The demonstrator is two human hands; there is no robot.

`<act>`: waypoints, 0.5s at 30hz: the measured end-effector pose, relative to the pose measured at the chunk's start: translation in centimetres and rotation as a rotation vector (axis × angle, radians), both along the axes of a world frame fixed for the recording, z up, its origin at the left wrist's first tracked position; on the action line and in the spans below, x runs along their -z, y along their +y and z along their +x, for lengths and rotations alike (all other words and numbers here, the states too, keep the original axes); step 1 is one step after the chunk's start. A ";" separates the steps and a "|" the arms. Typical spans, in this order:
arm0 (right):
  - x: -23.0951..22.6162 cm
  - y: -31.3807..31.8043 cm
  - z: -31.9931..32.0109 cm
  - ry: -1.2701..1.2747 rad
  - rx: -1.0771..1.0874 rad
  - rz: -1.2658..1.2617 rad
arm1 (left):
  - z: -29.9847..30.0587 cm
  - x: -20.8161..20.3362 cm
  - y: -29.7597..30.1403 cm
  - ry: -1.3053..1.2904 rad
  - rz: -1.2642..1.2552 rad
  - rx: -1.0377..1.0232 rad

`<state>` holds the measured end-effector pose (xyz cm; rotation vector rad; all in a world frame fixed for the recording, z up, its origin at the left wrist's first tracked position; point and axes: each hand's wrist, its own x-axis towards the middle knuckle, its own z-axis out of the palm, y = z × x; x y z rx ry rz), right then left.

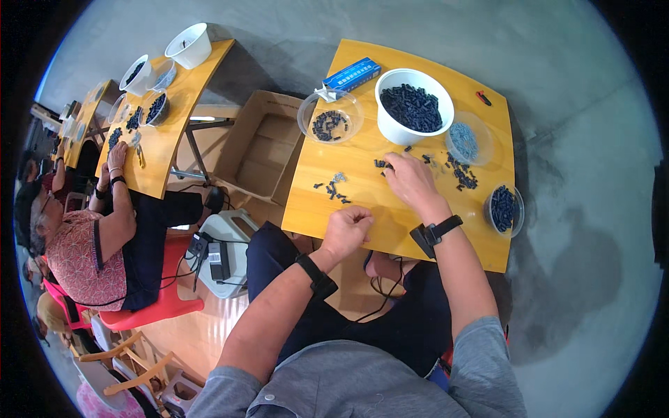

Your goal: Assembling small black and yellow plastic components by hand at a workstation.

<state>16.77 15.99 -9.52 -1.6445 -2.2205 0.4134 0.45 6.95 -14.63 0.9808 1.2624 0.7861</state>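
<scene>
My left hand is closed in a pinch just over the near edge of the wooden table; whatever its fingers hold is hidden. Farther in, my right hand reaches down with its fingers together beside a few small black plastic parts. Its fingertips hide whatever they grip. Left of centre lie several loose black pieces with small light-grey pieces. A larger scatter of dark pieces spreads to the right of my right hand. Behind it stands a white bucket filled with black parts.
Clear plastic tubs hold dark pieces, blue-grey pieces and black parts. At the back are a blue box and a red-and-black tool. An open cardboard box stands left; another person sits at a neighbouring table.
</scene>
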 end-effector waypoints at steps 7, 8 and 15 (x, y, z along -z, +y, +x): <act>1.4 0.9 -0.6 -0.055 0.022 0.013 | 0.1 -0.4 0.0 0.033 -0.003 -0.001; 1.6 1.1 -0.7 -0.054 0.020 0.012 | 0.1 -0.3 0.0 0.020 -0.002 -0.002; 2.4 1.2 -0.5 -0.042 0.032 0.054 | 0.1 -0.1 -0.1 0.000 0.006 0.008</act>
